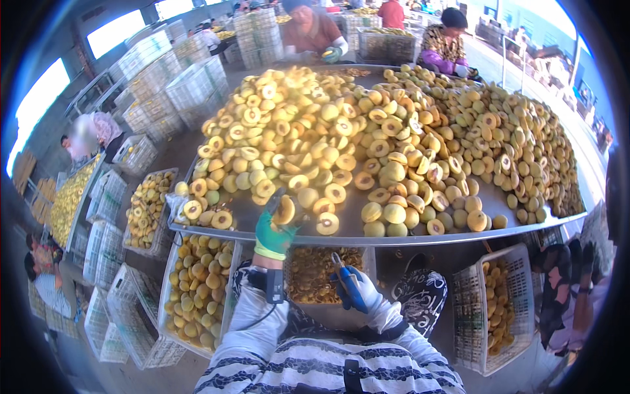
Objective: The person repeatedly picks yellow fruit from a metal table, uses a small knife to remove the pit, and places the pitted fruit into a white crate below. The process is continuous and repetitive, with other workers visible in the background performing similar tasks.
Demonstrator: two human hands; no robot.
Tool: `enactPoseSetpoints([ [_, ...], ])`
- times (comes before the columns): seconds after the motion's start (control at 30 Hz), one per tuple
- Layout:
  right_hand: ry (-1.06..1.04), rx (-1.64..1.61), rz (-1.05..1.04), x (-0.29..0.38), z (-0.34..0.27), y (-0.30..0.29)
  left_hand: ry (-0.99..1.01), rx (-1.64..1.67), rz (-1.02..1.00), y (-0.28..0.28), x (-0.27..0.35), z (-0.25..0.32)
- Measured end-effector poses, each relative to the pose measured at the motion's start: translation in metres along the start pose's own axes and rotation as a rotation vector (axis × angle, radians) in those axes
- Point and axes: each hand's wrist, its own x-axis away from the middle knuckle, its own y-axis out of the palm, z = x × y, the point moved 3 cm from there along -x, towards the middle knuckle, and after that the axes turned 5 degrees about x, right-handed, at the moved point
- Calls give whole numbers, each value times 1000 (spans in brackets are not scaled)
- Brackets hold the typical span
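My left hand, in a green glove with dark fingertips, is closed around a halved yellow peach-like fruit over the near edge of the metal table. My right hand, in a blue and white glove, grips a metal hand tool with a looped tip, above a crate of brown pits and scraps. Heaped on the table are many halved fruits, several with a dark pit hollow or pit showing. A plastic crate of fruit stands below my left forearm.
Another crate of fruit halves is at the right, near a seated person's legs. White crates line the left floor, with stacked crates behind. Two people work across the table; more people are at the left.
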Motion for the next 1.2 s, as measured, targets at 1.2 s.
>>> enactPoseSetpoints([
  [1.2, -27, -353, -264, -4, -25, 57, 220, -618, 267, 0, 82, -60],
])
